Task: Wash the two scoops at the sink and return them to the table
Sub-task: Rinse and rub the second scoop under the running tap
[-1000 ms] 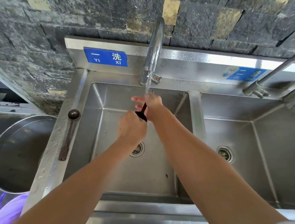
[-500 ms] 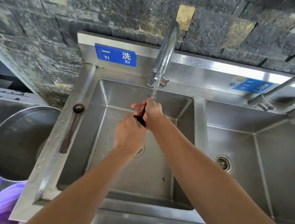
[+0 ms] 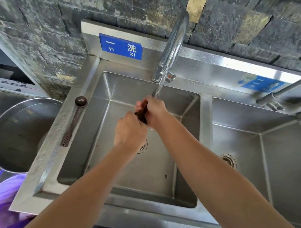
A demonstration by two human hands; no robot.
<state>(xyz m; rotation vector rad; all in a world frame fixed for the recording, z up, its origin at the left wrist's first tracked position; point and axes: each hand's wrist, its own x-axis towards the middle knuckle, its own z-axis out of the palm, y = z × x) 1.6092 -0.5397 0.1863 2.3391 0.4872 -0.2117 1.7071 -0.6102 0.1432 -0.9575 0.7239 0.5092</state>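
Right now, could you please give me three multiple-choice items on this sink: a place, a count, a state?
1. Where does the idle dark brown long-handled scoop lie? A on the floor; B on the steel sink's left rim; C on a shelf.
2. How many scoops show? A one; B two; C three.
3. The chrome tap is: A running; B off; C hidden.
Answers: B, it rests on the rim; B, the left hand and right hand grip a second scoop; A, water streams from it.

Blue sign (image 3: 120,46) on sink backsplash: "一 洗", "YI XI"
Second blue label (image 3: 261,83): unreadable
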